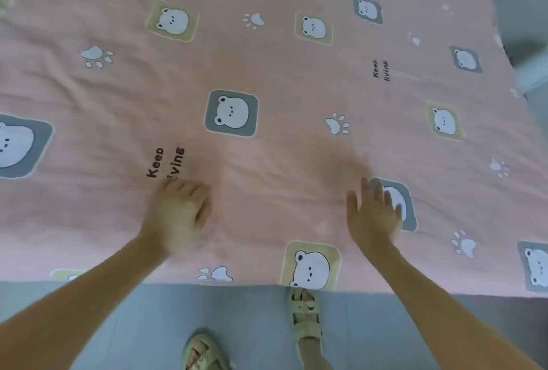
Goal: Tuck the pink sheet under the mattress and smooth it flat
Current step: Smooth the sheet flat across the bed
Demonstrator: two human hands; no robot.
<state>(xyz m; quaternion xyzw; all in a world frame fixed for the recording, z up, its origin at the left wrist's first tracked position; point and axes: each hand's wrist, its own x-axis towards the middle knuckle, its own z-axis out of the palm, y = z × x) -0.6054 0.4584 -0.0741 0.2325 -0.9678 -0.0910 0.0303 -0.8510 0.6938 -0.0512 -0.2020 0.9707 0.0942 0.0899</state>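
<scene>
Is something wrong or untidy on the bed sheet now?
Nothing is damaged or spilled. The pink sheet shows soft creases between the left hand and right hand and toward the left side, so it is not flat yet.

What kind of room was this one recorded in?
Most likely a bedroom at home. A pink sheet printed with bears and paw marks covers a wide bed, both hands lie on it, and the person stands in sandals on a pale grey floor.

Pink bear-print sheet (267, 79) spread over the bed, left hand (175, 215) curled on it, right hand (375, 212) flat with fingers spread, sandalled feet (305, 319) on grey floor (255, 316)
</scene>
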